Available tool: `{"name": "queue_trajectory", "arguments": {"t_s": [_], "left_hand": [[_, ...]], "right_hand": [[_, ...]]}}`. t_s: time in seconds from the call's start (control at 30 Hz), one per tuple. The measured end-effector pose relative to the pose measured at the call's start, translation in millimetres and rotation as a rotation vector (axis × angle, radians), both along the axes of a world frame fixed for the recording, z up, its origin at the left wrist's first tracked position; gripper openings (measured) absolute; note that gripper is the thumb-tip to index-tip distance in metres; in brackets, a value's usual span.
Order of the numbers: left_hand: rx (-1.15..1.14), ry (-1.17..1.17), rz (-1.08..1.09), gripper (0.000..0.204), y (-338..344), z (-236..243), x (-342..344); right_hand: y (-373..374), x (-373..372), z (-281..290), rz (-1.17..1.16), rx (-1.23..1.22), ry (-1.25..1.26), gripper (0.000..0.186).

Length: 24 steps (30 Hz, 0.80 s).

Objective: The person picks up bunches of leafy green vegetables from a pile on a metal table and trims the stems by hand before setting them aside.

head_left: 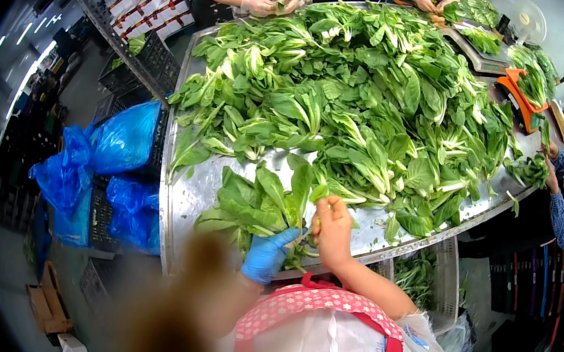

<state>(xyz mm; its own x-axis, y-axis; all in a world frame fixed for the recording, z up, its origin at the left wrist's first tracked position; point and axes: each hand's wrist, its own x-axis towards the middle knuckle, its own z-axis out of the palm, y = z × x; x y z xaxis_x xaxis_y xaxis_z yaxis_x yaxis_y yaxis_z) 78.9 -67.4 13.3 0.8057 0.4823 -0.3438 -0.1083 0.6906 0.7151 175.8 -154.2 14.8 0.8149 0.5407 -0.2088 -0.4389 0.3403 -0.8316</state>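
Observation:
My left hand, in a blue glove, is closed around the stalk ends of a bunch of leafy greens at the table's near edge. Its broad leaves fan up and to the left. Right beside it, my bare right hand is closed, with a small green leaf standing out above its fingers. A large heap of leafy greens with pale stalks covers most of the metal table beyond both hands. A blurred brown shape hides part of my left forearm.
Across the table two people handle greens; another works at the right. A scale and an orange scale holding greens stand at the far right. Blue plastic bags lie left of the table. A grey crate of greens sits below its near edge.

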Motion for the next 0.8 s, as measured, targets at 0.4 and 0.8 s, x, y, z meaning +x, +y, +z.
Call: {"name": "queue_trajectory", "arguments": {"t_s": [0.4,0.8], "left_hand": [[-0.089,-0.138,0.179,0.037,42,10,-12],[0.131,0.207,0.058,0.038,30,-60,-3]], "right_hand": [[-48,24,-28,0.153,-0.787,-1.095,0.036],[-61,70,-34,-0.084,-0.889,-1.359,0.017]]}}
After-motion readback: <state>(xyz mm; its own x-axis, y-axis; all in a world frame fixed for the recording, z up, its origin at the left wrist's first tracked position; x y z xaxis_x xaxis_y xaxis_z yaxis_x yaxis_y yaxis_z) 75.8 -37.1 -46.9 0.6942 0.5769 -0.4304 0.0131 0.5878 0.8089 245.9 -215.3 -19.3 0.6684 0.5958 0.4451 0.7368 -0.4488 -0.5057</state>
